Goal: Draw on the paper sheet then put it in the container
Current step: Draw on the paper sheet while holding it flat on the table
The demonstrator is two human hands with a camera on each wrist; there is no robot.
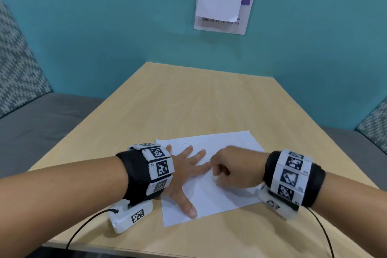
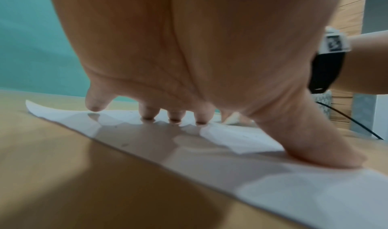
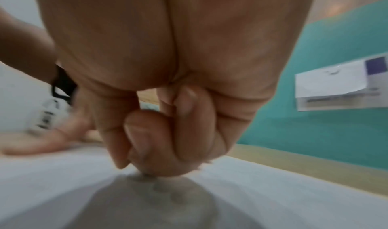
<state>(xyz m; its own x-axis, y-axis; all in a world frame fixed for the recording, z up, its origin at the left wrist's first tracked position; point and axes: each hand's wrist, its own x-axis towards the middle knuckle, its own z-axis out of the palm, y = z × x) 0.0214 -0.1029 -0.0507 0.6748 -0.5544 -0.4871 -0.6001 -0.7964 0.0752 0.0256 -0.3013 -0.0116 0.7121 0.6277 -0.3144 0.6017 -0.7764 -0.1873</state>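
A white paper sheet (image 1: 230,142) lies flat on the wooden table (image 1: 188,100) near its front edge, with only faint marks on it. My left hand (image 1: 184,169) lies on the sheet's left part, fingers spread and straight; in the left wrist view its fingertips (image 2: 174,119) and thumb press the paper (image 2: 315,199) down. My right hand (image 1: 232,167) rests on the middle of the sheet as a fist. In the right wrist view its fingers (image 3: 168,133) curl inward and touch the paper (image 3: 273,191). No pen shows in it. No container is in view.
A teal wall with a covered sign (image 1: 224,6) stands behind the table. Grey padded seats (image 1: 41,121) flank the table on both sides. Black cables run from both wrist cameras over the front edge.
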